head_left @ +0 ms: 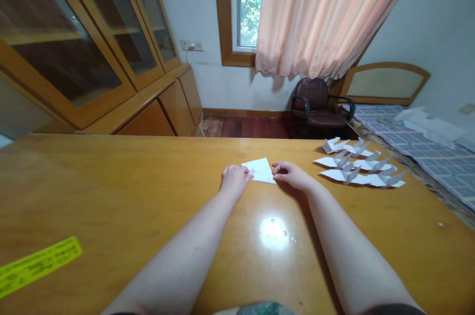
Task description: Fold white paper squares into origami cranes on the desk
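Note:
A white sheet of folded paper (pixel 262 169) lies on the wooden table, with layers showing along its lower edge. My left hand (pixel 235 179) grips it at the left side, thumb on top near a small raised flap. At the paper's right edge is my right hand (pixel 291 175), its fingers bent and a little apart, the fingertips by the right corner. Whether those fingertips press on the paper is hard to make out. Several folded white paper cranes (pixel 347 175) stand in rows to the right of my right hand.
The glossy wooden table (pixel 148 171) reaches to a far edge just beyond the paper. A yellow label (pixel 40 265) is at the lower left. Glass-door cabinets (pixel 111 23) stand at left; behind the table are a dark red armchair (pixel 315 102) and a bed (pixel 426 141).

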The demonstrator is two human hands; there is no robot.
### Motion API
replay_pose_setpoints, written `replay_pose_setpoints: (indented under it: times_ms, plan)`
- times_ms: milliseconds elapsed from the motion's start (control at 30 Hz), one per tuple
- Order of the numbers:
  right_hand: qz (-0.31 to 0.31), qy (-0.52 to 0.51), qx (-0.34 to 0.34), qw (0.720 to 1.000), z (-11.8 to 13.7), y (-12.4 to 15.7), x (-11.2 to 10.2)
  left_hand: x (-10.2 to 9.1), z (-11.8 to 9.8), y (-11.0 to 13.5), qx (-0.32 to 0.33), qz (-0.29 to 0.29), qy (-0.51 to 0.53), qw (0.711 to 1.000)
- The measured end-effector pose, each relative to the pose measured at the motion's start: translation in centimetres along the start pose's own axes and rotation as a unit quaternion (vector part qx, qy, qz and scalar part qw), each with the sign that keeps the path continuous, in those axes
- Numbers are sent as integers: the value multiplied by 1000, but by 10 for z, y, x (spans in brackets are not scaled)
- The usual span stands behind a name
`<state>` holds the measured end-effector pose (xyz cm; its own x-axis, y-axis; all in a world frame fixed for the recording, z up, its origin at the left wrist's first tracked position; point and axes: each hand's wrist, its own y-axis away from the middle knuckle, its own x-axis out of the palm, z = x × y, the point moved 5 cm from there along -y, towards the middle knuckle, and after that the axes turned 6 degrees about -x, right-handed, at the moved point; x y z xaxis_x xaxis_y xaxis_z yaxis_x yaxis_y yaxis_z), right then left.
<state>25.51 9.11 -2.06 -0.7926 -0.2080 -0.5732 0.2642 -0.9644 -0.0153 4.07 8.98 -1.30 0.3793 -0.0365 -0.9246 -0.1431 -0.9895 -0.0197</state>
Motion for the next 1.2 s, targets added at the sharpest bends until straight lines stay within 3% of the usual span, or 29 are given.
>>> replay_pose_setpoints:
  times_ms: [67, 133, 267, 367, 867, 1200]
  plan:
    - [-93, 29, 38, 995, 4, 1, -5, 1, 1, 0, 0, -1, 0, 1000]
    - [-127, 95, 29, 987, 15, 0, -1, 1, 1, 0, -1, -2, 0, 1000]
    - [-46, 133, -26, 990, 32, -3, 27, 2, 1, 0, 4, -2, -4, 1000]
    - [-38, 178, -33, 983, 33, -4, 37, 2, 1, 0, 4, -4, -9, 1000]
    - [-28, 172, -17, 985, 27, -5, 36, 1, -1, 0, -15, 4, -22, 1000]
    - [-1, 109, -2, 994, 23, -7, 34, -3, -5, 4, 1, -8, -35, 999]
